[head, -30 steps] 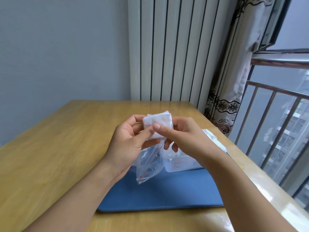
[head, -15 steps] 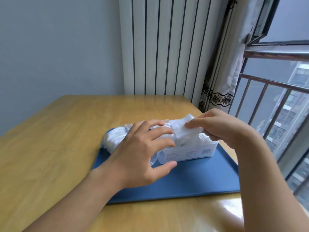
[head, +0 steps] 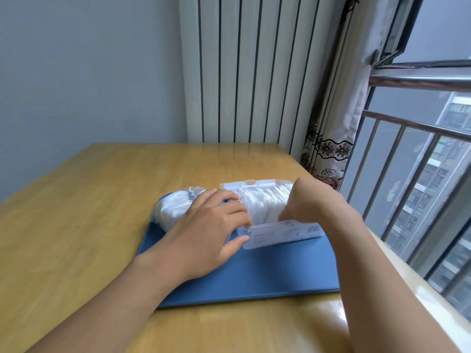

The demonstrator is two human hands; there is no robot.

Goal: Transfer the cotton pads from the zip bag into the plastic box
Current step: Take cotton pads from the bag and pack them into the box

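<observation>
A clear plastic box (head: 283,233) with its lid up stands on a blue mat (head: 254,273), packed with white cotton pads (head: 262,203). Left of it lies the clear zip bag (head: 175,208), still holding white pads. My left hand (head: 209,233) rests over the bag's right end, fingers spread, thumb touching the box's front corner. My right hand (head: 311,202) reaches down into the box's right part, fingertips pushed among the pads; the pads it grips are hidden behind its fingers.
The mat lies on a wooden table (head: 84,225). A curtain (head: 334,138) and a barred window (head: 413,174) run along the table's right edge. A radiator (head: 244,70) stands behind.
Both hands came down from mid-air to the mat. The left put the zip bag down beside the box; the right carried a stack of pads over and lowered it into the box.
</observation>
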